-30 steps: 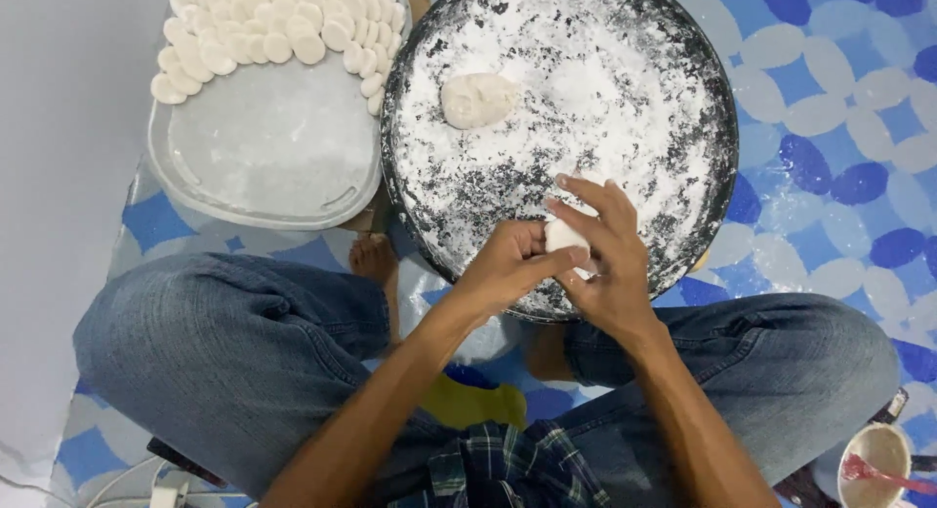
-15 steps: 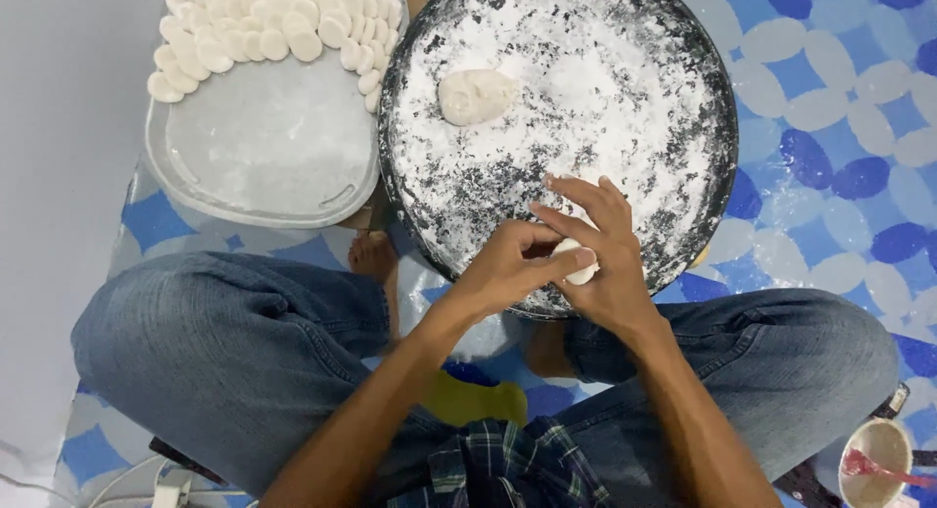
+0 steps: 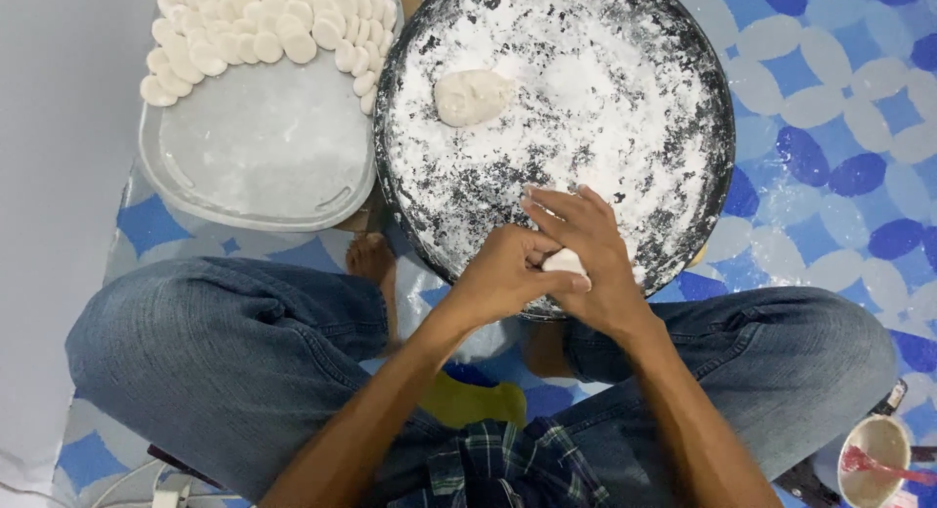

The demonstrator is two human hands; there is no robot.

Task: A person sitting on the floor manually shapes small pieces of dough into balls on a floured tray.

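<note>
A small white dough piece (image 3: 564, 261) is pinched between my left hand (image 3: 503, 274) and my right hand (image 3: 590, 259), over the near rim of a round black pan (image 3: 683, 244) dusted with white flour. A larger beige dough lump (image 3: 472, 95) lies on the flour at the pan's far left. Left of the pan stands a pale oval tray (image 3: 259, 162); several shaped white dough pieces (image 3: 264, 30) are packed in rows along its far end.
I sit cross-legged in blue jeans on a blue and white patterned mat (image 3: 830, 108). A bare foot (image 3: 371, 259) rests between tray and pan. A small cup (image 3: 875, 459) with a pink utensil stands at the lower right. A grey wall (image 3: 59, 176) runs along the left.
Both hands have stayed at the pan's near rim, working the small dough piece; the fingers have closed further around it, so less of it shows.
</note>
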